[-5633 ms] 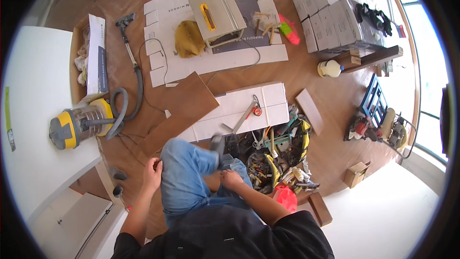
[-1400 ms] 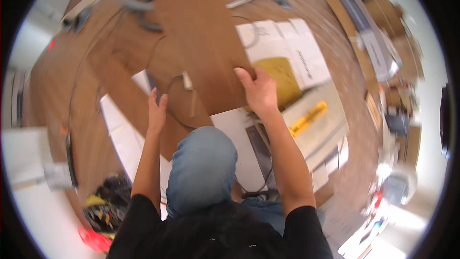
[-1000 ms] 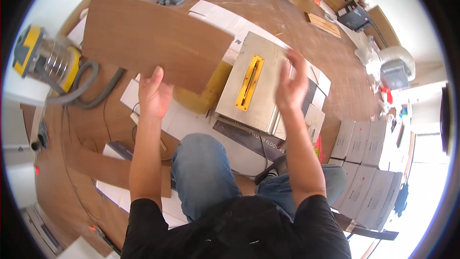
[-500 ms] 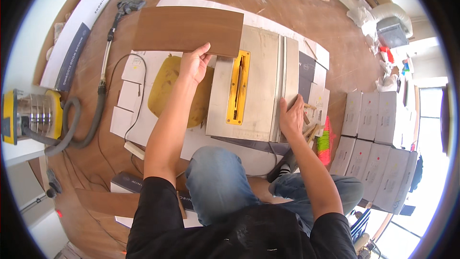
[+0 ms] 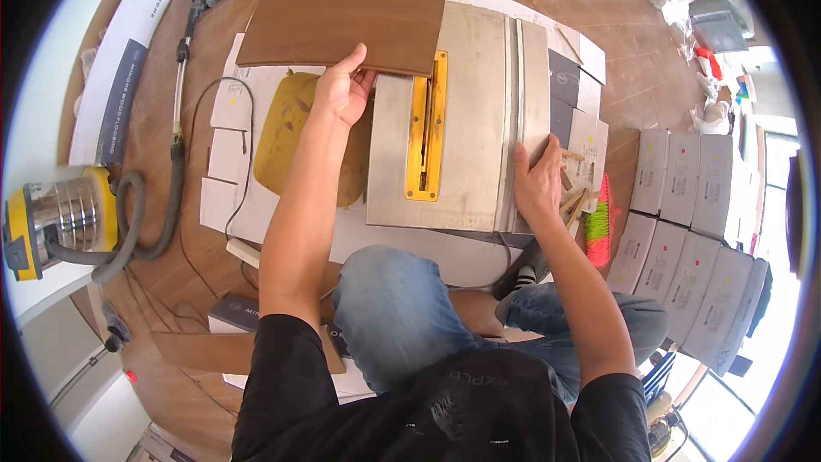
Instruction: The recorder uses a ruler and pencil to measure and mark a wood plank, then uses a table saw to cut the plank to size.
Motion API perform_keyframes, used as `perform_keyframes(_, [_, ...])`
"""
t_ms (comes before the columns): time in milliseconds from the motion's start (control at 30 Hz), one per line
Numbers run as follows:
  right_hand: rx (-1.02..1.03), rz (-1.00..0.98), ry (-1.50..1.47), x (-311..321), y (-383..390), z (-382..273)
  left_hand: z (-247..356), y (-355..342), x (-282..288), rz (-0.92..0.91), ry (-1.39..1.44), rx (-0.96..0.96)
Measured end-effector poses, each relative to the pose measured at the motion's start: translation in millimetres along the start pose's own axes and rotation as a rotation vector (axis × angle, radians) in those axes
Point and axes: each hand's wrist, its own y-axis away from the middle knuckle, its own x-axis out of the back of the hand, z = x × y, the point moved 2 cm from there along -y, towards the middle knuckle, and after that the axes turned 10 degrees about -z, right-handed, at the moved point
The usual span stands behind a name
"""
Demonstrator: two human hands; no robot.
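Observation:
My left hand (image 5: 345,90) grips the near edge of a brown wooden floorboard (image 5: 342,30), thumb on top and fingers beneath. The board lies crosswise, its right end over the far part of a table saw (image 5: 475,120) with a grey metal top. That end covers the top of the saw's yellow insert (image 5: 434,141), which has a narrow dark slot. My right hand (image 5: 539,184) rests at the saw's right edge beside the rail, fingers stretched and thumb apart. Left of the saw top sits a stained yellow rounded panel (image 5: 286,137), partly under my left forearm.
White cardboard sheets (image 5: 224,154) lie beneath the saw. At left stand a yellow-and-silver vacuum (image 5: 73,218) with its hose and a long flooring carton (image 5: 128,60). Wood offcuts (image 5: 581,205), a pink-green brush (image 5: 599,227) and stacked boxes (image 5: 684,180) are at right. A cord (image 5: 251,120) crosses the sheets.
The floorboard has come slightly nearer and right over the saw, covering more of the insert's far end. My left hand moved with it; my right hand stays at the saw's edge. The view shifted.

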Motion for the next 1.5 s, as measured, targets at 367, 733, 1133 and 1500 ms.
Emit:
perform_keyframes(367, [-0.002,0.013,0.018,-0.1,0.8,0.4,-3.8,10.7,-1.9,0.003,-0.134,-0.026])
perform_keyframes(733, [-0.003,0.026,0.026,-1.0,2.0,1.6,-4.8,17.0,-4.3,0.030,-0.163,-0.002])
perform_keyframes(1133, [0.018,0.041,-0.021,2.3,2.0,-0.8,-6.5,17.3,0.9,0.019,-0.161,-0.017])
perform_keyframes(1500, [-0.005,0.023,-0.020,4.1,4.6,-6.2,-5.8,26.9,-1.2,0.034,-0.158,-0.018])
